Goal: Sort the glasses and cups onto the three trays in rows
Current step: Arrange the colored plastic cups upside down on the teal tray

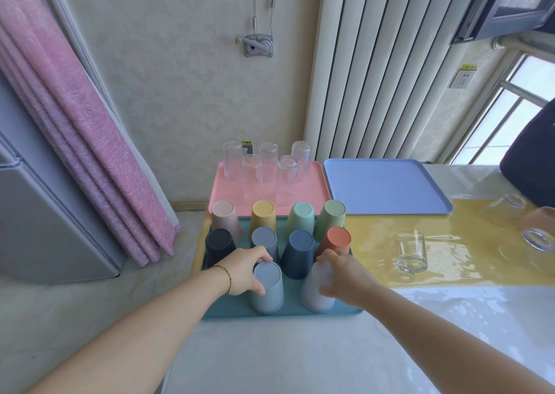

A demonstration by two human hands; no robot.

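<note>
On teal tray [228, 314], left hand [244, 270] grips ribbed blue cup [268, 291]; right hand [345, 279], lilac cup [315, 299].

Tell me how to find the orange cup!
Look at the teal tray nearest the person, full of upside-down cups. In its middle row, go to the right end, just beyond the right hand. The orange cup there is the only orange one, beside a dark blue cup.

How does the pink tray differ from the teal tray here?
The pink tray lies farther back, the teal tray nearest. Pink carries five clear glasses, teal ten coloured cups. On teal, the left hand grips a pale blue cup, the right hand a lilac cup; no hand reaches pink. Both loads stand upside down.
</note>
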